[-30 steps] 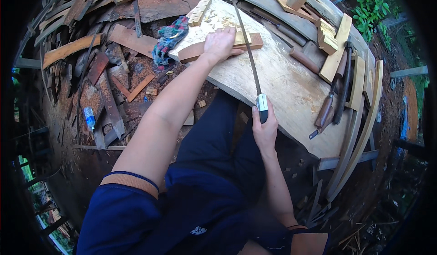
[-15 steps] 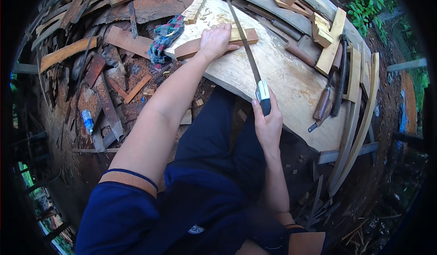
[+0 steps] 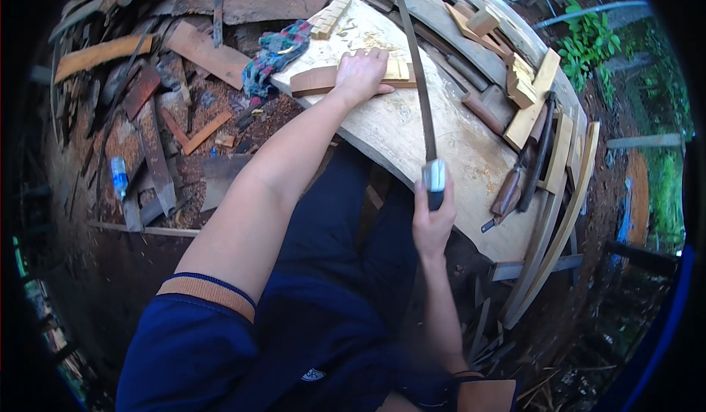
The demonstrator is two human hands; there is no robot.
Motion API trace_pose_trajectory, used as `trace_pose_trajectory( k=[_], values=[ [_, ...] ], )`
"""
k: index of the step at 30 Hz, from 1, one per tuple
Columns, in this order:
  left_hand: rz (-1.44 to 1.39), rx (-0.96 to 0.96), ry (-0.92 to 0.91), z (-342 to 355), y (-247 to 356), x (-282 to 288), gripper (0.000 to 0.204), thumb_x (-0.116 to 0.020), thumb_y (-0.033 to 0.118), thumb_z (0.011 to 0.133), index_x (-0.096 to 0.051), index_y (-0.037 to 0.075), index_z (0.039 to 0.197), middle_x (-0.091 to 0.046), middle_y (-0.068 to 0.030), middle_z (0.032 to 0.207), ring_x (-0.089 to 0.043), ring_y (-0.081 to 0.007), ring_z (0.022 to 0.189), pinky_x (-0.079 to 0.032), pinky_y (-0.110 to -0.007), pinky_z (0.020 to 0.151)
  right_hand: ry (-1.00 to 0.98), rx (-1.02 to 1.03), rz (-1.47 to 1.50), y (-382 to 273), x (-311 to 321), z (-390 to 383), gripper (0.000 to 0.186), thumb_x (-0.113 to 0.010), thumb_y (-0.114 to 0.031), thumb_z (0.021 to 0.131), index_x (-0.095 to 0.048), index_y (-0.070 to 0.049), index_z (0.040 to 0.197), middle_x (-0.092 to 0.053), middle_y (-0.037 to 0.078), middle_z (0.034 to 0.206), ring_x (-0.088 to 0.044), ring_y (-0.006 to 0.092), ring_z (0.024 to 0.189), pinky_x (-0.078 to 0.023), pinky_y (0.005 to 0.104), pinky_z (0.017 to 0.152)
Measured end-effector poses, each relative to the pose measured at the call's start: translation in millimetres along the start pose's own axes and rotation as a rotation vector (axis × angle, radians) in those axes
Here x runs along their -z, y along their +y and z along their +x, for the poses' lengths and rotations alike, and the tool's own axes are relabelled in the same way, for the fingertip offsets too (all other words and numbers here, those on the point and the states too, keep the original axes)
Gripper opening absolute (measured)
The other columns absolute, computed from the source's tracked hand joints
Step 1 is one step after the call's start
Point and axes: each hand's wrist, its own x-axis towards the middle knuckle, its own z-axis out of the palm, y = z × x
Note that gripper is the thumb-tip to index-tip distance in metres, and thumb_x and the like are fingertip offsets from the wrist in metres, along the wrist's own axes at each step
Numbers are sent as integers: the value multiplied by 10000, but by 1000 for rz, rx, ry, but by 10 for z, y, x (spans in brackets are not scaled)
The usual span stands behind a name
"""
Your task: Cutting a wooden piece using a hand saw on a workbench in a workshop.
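Observation:
My left hand (image 3: 363,75) is closed over a brown strip of wood (image 3: 312,80), pressing it on the pale workbench slab (image 3: 390,129). A lighter yellow piece (image 3: 398,69) shows along the strip just right of my fingers. In my right hand (image 3: 434,219) is a handsaw (image 3: 421,92), gripped by its silver and black handle. The long narrow blade points away from me and crosses the strip near its right end. Whether the teeth touch the wood I cannot tell.
A notched block (image 3: 331,15) and a plaid cloth (image 3: 278,53) lie at the slab's far left. Wood-handled tools (image 3: 509,190) and planks (image 3: 535,97) line the right side. Scrap wood (image 3: 151,151), shavings and a plastic bottle (image 3: 119,177) cover the ground at left.
My right hand and the saw have drawn back toward me, and the blade has turned more upright in the view. My left hand keeps its hold on the strip; the view has shifted slightly.

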Motion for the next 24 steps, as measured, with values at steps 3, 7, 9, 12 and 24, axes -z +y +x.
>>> trace_pose_trajectory(
  k=[3,7,9,12,24],
  values=[
    [-15,-13,36,58,38,8,637,-796,489,756,-542,56,1148,-634,-115,1144,-629,-316,1082,-508,-500,851,22,-60,-3,98,-1,-342,485,-618,-67,957,-475,-1,1416,-618,238,1309,-623,331,1205,-484,388,989],
    [-18,16,-5,15,34,52,633,-808,473,751,-562,62,1164,-635,-106,1173,-625,-315,1102,-480,-499,888,-42,-141,4,147,-1,-438,496,-621,-84,958,-468,-17,1425,-607,254,1315,-609,360,1218,-488,394,991],
    [-15,37,-13,10,57,16,646,-819,460,746,-572,60,1190,-640,-102,1195,-623,-318,1116,-459,-511,920,-66,-160,6,141,25,-455,498,-621,-97,960,-468,-28,1429,-613,261,1298,-608,367,1216,-491,397,987],
    [-6,39,-24,40,62,14,657,-817,461,749,-565,59,1204,-638,-103,1199,-617,-321,1126,-457,-515,932,-103,-204,0,145,123,-505,498,-619,-98,961,-467,-26,1429,-617,264,1290,-612,364,1213,-490,397,987],
    [79,108,-22,146,65,62,709,-816,517,735,-565,60,1216,-649,-100,1172,-623,-282,1101,-484,-467,890,-61,-203,74,31,55,-297,466,-602,-74,957,-484,-19,1404,-637,262,1249,-635,352,1180,-496,385,968]
  ],
)
